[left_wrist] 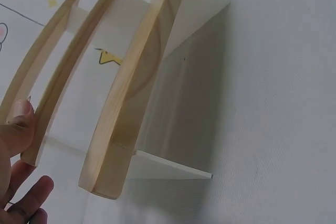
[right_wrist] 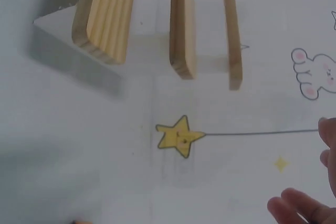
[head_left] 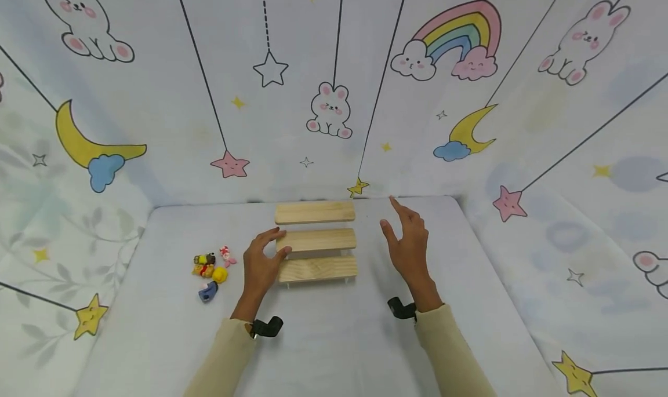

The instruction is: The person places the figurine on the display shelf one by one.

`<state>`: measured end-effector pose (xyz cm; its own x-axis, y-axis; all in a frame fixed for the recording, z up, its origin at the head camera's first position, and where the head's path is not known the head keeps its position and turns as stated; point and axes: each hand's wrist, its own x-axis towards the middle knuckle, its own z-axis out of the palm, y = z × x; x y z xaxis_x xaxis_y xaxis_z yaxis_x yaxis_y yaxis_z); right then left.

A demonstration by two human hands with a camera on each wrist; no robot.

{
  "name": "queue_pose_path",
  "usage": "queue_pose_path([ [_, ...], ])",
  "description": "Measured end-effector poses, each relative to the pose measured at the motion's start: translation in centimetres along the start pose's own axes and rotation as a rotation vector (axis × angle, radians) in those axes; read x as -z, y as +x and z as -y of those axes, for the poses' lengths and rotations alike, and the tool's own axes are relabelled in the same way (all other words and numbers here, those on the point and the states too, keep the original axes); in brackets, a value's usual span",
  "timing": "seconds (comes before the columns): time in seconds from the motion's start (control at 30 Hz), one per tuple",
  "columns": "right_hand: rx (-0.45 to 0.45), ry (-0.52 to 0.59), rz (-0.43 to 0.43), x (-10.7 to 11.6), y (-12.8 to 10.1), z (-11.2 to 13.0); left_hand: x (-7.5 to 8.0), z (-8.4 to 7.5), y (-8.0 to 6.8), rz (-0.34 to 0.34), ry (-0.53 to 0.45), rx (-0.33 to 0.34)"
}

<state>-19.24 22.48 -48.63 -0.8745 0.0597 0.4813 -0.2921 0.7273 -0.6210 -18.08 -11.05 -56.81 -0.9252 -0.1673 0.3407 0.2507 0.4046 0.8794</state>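
A small three-step display shelf (head_left: 317,268) with pale wooden boards and whitish side supports stands at the back middle of the table. My left hand (head_left: 261,265) is at its left end and pinches the middle board (left_wrist: 68,77), thumb on one side and fingers on the other. To the right of the shelf, my right hand (head_left: 409,246) is raised with its fingers spread, touching nothing. The right wrist view shows the free ends of the three boards, with the lowest board (right_wrist: 107,17) at left; only some fingertips (right_wrist: 302,205) of that hand show there.
Several small toy figures lie in a cluster left of the shelf, among them a blue one (head_left: 207,291), a yellow one (head_left: 220,275) and a pink-and-white one (head_left: 227,257). A white cloth covers the table (head_left: 323,339). Behind rises a printed fabric backdrop (head_left: 172,95).
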Motion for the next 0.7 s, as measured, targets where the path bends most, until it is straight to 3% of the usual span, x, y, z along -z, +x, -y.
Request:
queue_pose_path([
  [0.3,-0.052,0.020,-0.013,1.6,-0.2,-3.9,0.2,0.6,0.2,0.043,-0.021,0.032],
  [0.7,-0.202,0.001,0.127,2.1,-1.5,-7.9,0.2,1.0,0.2,0.063,0.003,0.079],
])
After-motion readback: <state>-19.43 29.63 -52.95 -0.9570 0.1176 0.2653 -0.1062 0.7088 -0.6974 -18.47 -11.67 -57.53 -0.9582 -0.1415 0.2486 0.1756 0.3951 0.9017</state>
